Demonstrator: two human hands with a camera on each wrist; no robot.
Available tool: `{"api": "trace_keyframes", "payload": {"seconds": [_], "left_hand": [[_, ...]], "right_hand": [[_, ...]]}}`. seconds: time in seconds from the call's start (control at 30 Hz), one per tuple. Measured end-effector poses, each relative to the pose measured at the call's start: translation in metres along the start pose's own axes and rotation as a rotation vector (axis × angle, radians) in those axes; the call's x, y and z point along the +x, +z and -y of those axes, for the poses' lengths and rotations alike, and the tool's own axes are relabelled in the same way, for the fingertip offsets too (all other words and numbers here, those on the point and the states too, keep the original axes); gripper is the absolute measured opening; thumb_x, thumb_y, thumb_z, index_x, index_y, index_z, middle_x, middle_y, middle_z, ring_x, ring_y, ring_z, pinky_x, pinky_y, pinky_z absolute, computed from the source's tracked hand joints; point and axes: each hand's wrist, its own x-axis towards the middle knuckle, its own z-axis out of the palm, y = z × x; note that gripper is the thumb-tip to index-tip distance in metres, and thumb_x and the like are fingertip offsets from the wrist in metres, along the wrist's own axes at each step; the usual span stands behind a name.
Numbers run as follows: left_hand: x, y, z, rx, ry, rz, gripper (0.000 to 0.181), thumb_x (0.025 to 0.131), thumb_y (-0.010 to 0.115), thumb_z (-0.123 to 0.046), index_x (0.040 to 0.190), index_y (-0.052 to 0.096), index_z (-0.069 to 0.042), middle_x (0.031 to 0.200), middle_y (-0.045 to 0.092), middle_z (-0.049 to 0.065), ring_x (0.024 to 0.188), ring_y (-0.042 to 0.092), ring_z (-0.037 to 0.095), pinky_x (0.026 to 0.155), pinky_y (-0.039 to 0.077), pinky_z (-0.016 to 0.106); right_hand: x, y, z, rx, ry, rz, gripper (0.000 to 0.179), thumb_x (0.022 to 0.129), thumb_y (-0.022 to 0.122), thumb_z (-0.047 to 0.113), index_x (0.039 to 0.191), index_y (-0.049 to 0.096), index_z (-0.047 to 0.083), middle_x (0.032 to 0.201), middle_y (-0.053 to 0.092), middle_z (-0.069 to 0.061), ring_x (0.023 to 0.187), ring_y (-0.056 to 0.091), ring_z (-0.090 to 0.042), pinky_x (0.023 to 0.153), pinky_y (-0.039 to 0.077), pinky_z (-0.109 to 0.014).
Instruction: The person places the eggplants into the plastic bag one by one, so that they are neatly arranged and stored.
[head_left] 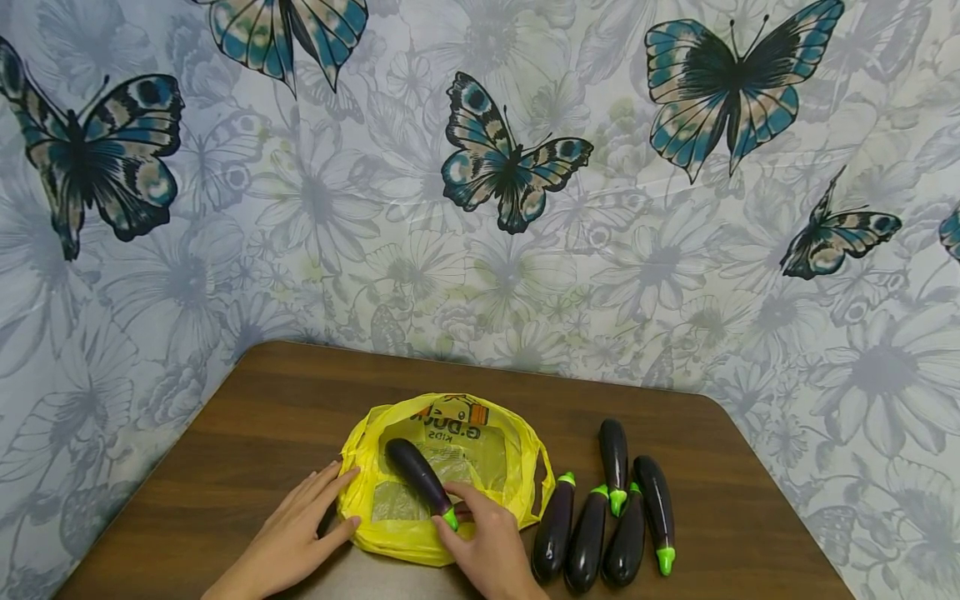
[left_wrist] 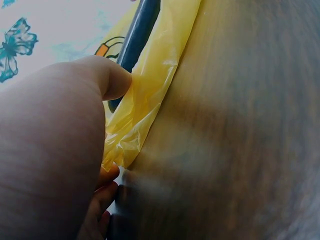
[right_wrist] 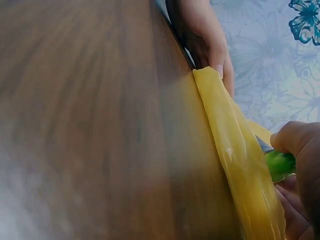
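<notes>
A yellow plastic bag (head_left: 405, 546) stands on the table with its mouth spread wide and print on its far inner wall. My right hand (head_left: 491, 542) pinches a dark purple eggplant (head_left: 416, 471) near its green stem end, over the bag's mouth; the eggplant tilts, its round end toward the far left. In the right wrist view the green stem (right_wrist: 280, 165) sits between thumb and fingers. My left hand (head_left: 296, 525) touches the bag's left side with fingers relaxed and thumb apart. The left wrist view shows its thumb (left_wrist: 112, 80) at the bag's rim.
Several more glossy eggplants (head_left: 587, 542) with bright green stems lie in a cluster right of the bag. The brown wooden table (head_left: 285, 408) has rounded far corners. Behind it hangs a butterfly-patterned cloth or wall covering (head_left: 480, 292).
</notes>
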Motion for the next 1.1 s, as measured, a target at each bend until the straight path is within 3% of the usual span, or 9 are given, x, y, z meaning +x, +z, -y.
{"api": "trace_keyframes", "payload": {"seconds": [0.37, 0.73, 1.1], "left_hand": [[0.001, -0.001, 0.0, -0.005, 0.002, -0.003, 0.067, 0.1, 0.063, -0.053, 0.155, 0.049, -0.019, 0.159, 0.043, 0.022, 0.144, 0.042, 0.047, 0.111, 0.035, 0.073], [0.001, -0.002, -0.002, 0.01, -0.013, 0.015, 0.068, 0.099, 0.063, -0.055, 0.154, 0.05, -0.019, 0.159, 0.043, 0.021, 0.145, 0.041, 0.047, 0.112, 0.034, 0.072], [0.001, -0.002, -0.002, 0.014, -0.016, 0.021, 0.067, 0.098, 0.063, -0.055, 0.153, 0.051, -0.018, 0.159, 0.043, 0.021, 0.145, 0.041, 0.048, 0.111, 0.035, 0.073]], "right_hand": [[0.0, 0.003, 0.005, 0.086, 0.043, 0.121, 0.041, 0.094, 0.078, 0.031, 0.13, 0.068, 0.018, 0.12, 0.074, -0.004, 0.089, 0.069, 0.0, 0.075, 0.06, -0.02], [0.001, 0.01, 0.007, 0.132, -0.092, 0.151, 0.037, 0.095, 0.077, 0.027, 0.129, 0.068, 0.014, 0.129, 0.07, -0.006, 0.098, 0.067, 0.001, 0.079, 0.059, -0.017], [0.002, 0.017, 0.01, 0.146, -0.14, 0.212, 0.041, 0.096, 0.076, 0.027, 0.133, 0.067, 0.013, 0.142, 0.063, -0.009, 0.108, 0.066, -0.003, 0.084, 0.058, -0.015]]}}
